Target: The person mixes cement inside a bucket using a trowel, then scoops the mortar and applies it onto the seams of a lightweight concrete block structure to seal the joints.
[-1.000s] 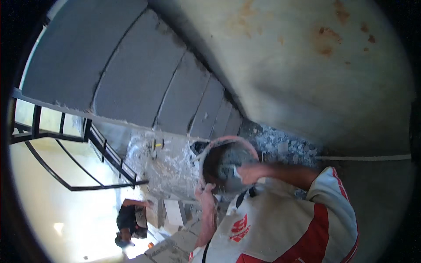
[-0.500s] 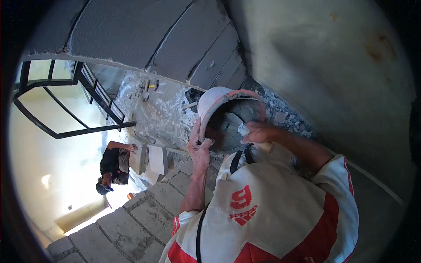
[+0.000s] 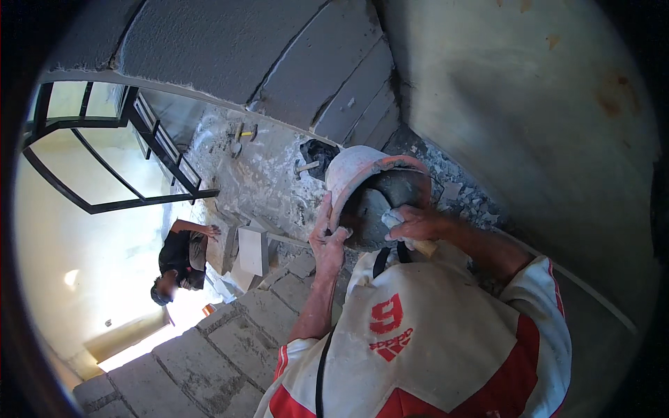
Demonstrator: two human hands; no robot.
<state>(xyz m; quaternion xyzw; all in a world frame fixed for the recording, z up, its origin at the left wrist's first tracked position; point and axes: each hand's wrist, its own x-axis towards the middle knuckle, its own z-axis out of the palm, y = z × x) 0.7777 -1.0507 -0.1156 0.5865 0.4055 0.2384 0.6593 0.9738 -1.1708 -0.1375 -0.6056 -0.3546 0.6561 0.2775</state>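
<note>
Two hands on one tilted bucket, up on the block wall.

The block wall point(image 3: 209, 348) runs underneath, and a second person point(image 3: 180, 261) crouches far below by pale blocks. The orange bucket point(image 3: 355, 174) lies tipped toward the worker, grey mortar caked inside; it looks heavy and stiff, gritty and slick where wet, best taken by the rim. The left hand point(image 3: 327, 240) clasps that rim with fingers curled over its edge. The right hand point(image 3: 412, 224) reaches inside, closed around a tool handle point(image 3: 424, 245).
</note>
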